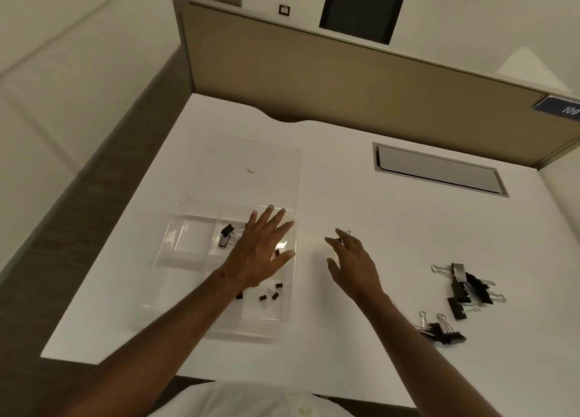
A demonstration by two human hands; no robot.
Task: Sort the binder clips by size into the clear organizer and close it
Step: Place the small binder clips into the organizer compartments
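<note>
Fingers of the left hand (262, 253) are spreading straight and flat over the clear plastic compartmented organizer (175, 244), grasping nothing. The right hand (351, 259) is pinching one small black binder clip (345, 235) just right of the organizer. Small clips (270, 294) are lying in a near compartment, medium clips (226, 236) in a far one. Large black clips (464, 286) are lying on the white desk (361, 203), far right.
</note>
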